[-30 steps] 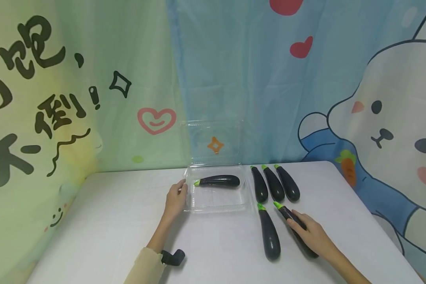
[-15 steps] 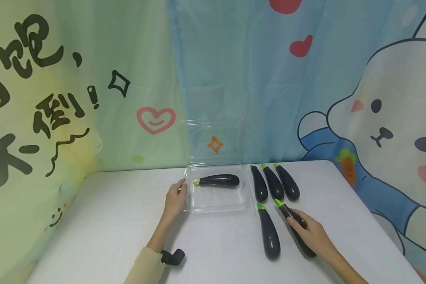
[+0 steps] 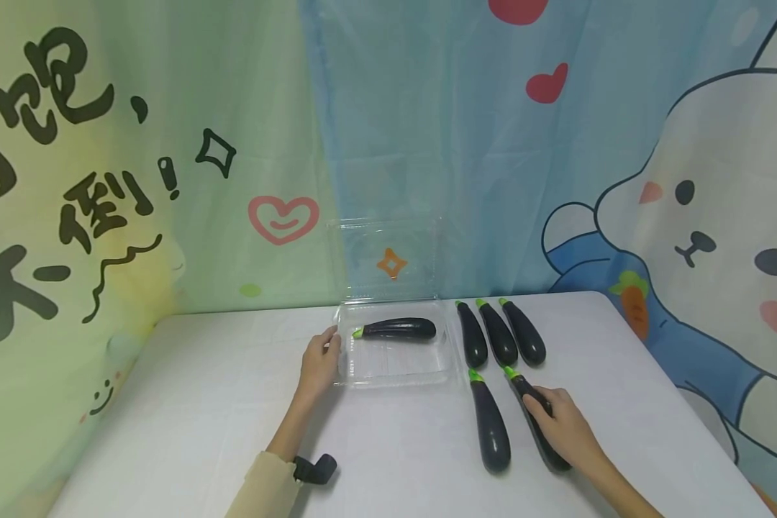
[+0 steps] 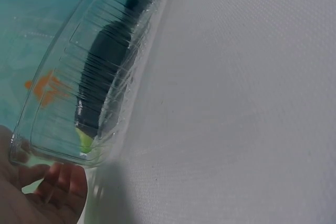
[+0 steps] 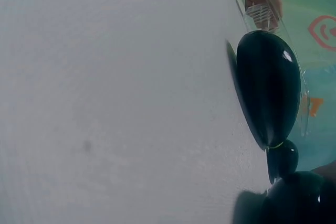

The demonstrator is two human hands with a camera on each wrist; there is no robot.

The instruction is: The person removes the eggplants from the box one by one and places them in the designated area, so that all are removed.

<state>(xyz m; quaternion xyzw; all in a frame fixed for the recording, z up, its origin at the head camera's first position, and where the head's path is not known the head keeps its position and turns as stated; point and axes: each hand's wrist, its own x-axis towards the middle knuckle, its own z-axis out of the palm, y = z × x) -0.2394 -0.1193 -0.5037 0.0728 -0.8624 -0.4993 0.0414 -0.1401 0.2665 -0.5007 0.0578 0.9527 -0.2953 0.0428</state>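
Note:
My left hand [image 3: 319,363] grips the left edge of a clear plastic clamshell box [image 3: 398,377], whose lid [image 3: 362,248] stands raised at the back. In the left wrist view its curled fingers [image 4: 62,184] are at the box's corner. One dark eggplant [image 3: 401,329] with a green stem lies crosswise inside the box. At the right, my right hand [image 3: 566,424] holds another eggplant [image 3: 537,424] around its middle, thumb on one side and fingers on the other. Beside that one lies a similar eggplant [image 3: 491,428], which looms large in the right wrist view.
Three more eggplants [image 3: 498,334] lie in a row right of the box, stems toward the back. The white table [image 3: 220,403] ends at a printed curtain [image 3: 388,144] behind. A black strap mount [image 3: 316,469] is on the left wrist.
My right hand has shifted slightly left, and the thick end of the held eggplant has swung a little left. The left hand and the box have stayed in place.

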